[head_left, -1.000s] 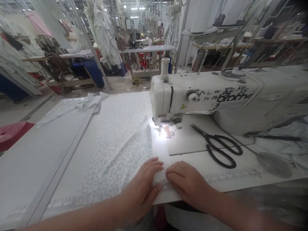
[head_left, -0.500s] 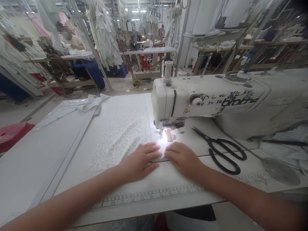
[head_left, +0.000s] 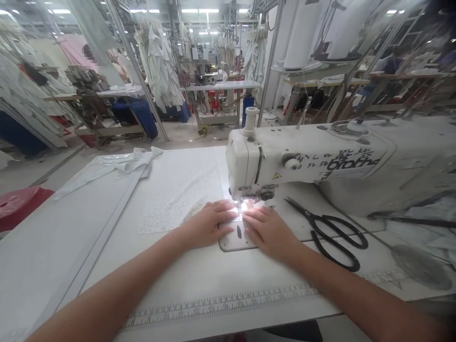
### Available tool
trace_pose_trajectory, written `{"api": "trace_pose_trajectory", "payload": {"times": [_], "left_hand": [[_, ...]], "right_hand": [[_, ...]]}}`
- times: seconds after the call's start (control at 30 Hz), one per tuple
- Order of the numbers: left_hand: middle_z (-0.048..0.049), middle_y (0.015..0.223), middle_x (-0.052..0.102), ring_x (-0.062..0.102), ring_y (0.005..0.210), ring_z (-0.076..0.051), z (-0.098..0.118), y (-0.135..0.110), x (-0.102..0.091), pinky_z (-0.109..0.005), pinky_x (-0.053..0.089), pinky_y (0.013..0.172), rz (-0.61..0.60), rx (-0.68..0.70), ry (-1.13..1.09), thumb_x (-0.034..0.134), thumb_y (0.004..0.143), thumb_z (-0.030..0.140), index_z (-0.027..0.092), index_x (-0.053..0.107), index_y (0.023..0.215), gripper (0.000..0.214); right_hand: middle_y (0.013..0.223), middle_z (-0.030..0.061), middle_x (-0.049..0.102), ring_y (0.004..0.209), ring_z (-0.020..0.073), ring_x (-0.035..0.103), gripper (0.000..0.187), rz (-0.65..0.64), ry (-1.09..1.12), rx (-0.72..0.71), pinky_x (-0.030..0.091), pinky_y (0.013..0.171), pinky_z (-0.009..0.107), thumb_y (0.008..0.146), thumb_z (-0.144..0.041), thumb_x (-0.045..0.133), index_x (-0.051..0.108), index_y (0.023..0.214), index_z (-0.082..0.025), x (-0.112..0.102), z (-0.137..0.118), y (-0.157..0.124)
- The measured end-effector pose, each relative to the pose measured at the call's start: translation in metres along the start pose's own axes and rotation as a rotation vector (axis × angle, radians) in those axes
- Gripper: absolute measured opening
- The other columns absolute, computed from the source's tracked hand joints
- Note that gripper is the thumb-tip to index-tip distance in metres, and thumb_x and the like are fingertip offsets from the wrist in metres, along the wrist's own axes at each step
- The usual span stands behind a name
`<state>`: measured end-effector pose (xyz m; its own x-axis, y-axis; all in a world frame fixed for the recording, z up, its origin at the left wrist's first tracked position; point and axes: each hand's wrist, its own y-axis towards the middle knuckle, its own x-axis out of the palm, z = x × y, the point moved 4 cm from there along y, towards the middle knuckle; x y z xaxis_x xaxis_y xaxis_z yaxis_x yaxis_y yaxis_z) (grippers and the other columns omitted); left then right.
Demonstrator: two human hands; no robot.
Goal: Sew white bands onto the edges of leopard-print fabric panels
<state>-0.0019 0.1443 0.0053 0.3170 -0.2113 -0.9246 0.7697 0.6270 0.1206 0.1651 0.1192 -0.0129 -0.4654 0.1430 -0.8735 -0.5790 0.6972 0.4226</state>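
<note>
A pale printed fabric piece (head_left: 178,204) lies on the table left of the sewing machine (head_left: 285,152), its near edge running under the lit needle area. My left hand (head_left: 206,223) rests flat on the fabric, fingers stretched toward the presser foot (head_left: 240,206). Close on the other side, my right hand (head_left: 270,232) lies low with its fingertips at the fabric edge beside the foot. Neither hand grips anything visible. In front of the fingers the machine's bed plate (head_left: 231,243) shows. Right of my right hand lie black scissors (head_left: 326,225), blades pointing toward the machine head.
A printed ruler strip (head_left: 213,304) runs along the table's near edge. White fabric scraps (head_left: 133,161) lie at the far left corner, and a red stool (head_left: 21,204) stands beyond the left edge. Farther back are hanging garments (head_left: 158,71), and a person sits at the upper left.
Both hands have slid forward with the fabric toward the needle, uncovering the near end of the bed plate. The fabric's near edge lies farther from me. The camera view has tilted up slightly.
</note>
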Motion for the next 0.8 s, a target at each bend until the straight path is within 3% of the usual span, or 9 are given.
{"api": "trace_pose_trajectory", "payload": {"times": [0.63, 0.7, 0.8], "left_hand": [[-0.0054, 0.134, 0.044, 0.038, 0.125, -0.025, 0.000, 0.000, 0.001, -0.044, 0.034, 0.101, -0.011, -0.006, -0.036, 0.045, 0.089, 0.036, 0.026, 0.050, 0.122, 0.035], [-0.0056, 0.137, 0.040, 0.040, 0.123, -0.024, -0.017, 0.006, -0.012, -0.041, 0.039, 0.098, -0.004, -0.119, -0.025, 0.039, 0.091, 0.040, 0.026, 0.051, 0.121, 0.036], [-0.0081, 0.139, 0.036, 0.039, 0.123, -0.025, -0.059, 0.013, -0.049, -0.042, 0.040, 0.096, 0.063, -0.486, 0.139, 0.036, 0.091, 0.043, 0.022, 0.048, 0.124, 0.041]], "right_hand": [[0.117, 0.0111, 0.058, 0.101, 0.0275, 0.051, 0.029, -0.005, 0.004, 0.036, 0.040, 0.087, 0.045, 0.087, -0.018, 0.045, 0.054, 0.115, -0.014, -0.002, 0.000, -0.002], [0.114, 0.0115, 0.058, 0.098, 0.0268, 0.051, 0.028, 0.027, 0.022, 0.044, 0.042, 0.085, 0.043, 0.087, -0.017, 0.044, 0.052, 0.114, -0.014, -0.005, 0.000, -0.002], [0.098, 0.0110, 0.060, 0.088, 0.0259, 0.052, 0.022, 0.053, 0.021, 0.096, 0.044, 0.078, 0.041, 0.086, -0.017, 0.044, 0.052, 0.107, -0.015, -0.011, 0.002, -0.002]]}}
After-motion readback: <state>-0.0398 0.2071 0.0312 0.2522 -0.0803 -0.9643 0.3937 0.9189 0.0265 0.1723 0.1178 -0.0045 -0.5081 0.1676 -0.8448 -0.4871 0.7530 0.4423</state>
